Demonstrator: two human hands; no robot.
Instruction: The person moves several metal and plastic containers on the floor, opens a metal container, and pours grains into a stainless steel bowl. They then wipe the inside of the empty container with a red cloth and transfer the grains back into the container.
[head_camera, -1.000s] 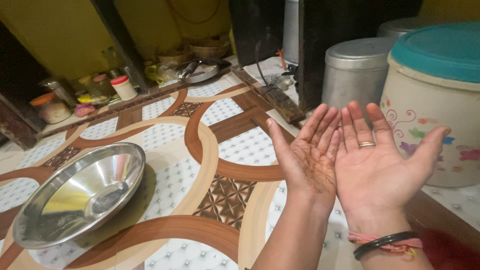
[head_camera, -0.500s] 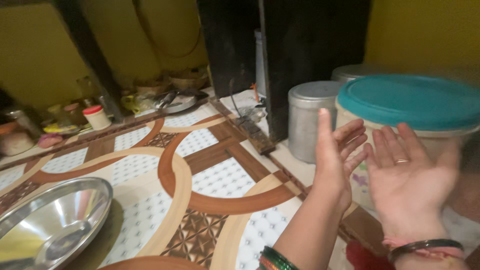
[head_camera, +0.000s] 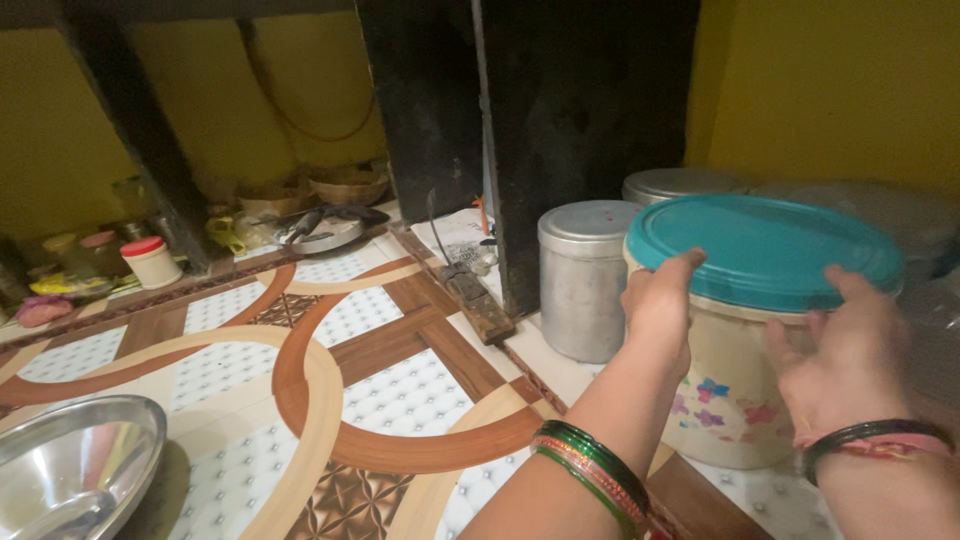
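Fingers of both hands grasp the smooth teal lid (head_camera: 765, 250) of a round cream plastic tub (head_camera: 730, 400), left hand (head_camera: 658, 310) and right hand (head_camera: 850, 365) at opposite rims. It stands beside a dull steel canister (head_camera: 583, 280) on patterned flooring (head_camera: 400, 390).

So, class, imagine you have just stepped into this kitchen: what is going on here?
A person has both hands on a cream plastic tub with flower prints. The left hand and the right hand grip it on either side, thumbs on the rim of its teal lid, which is on. The tub stands beside two lidded steel canisters. A steel bowl sits apart on the patterned floor tiles.
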